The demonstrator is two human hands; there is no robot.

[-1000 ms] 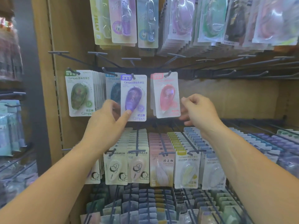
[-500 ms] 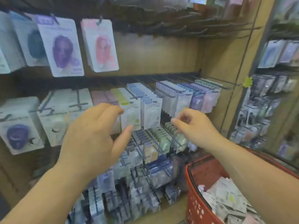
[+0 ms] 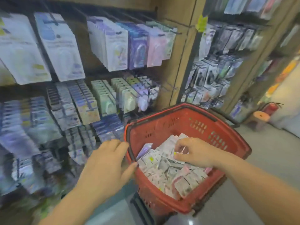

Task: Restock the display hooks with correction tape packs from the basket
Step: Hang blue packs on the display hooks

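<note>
The red basket [image 3: 183, 106] stands on the floor in front of the rack, its near-left corner just beside the lowest rows of hung packs. A black handle runs along its far-right rim. Loose correction tape packs [image 3: 170, 171] lie in a heap that fills the bottom and stays well below the rim all round.

The hands are apart. The left hand [image 3: 105, 164] is outside the basket, in the narrow gap between the rack and the basket's left rim. Its fingers are relaxed and hold nothing, and its thumb tip is at the rim; whether it touches cannot be told. The right hand [image 3: 193, 151] is inside the basket, over the far part of the heap. Its fingers are curled down and pinch the edge of one of the topmost packs.

To the left and far, the display hooks [image 3: 178, 23] carry dense rows of packs, blurred, with their wire tips pointing out towards the basket. A wooden upright [image 3: 183, 62] ends this rack, just behind the basket's far rim. A second rack [image 3: 215, 70] of hung goods follows to its right.

Grey floor [image 3: 267, 168] shows to the right of the basket, out to a small stool [image 3: 261, 116] and a red fire extinguisher [image 3: 271, 108] against the far right wall, well apart from the basket.
</note>
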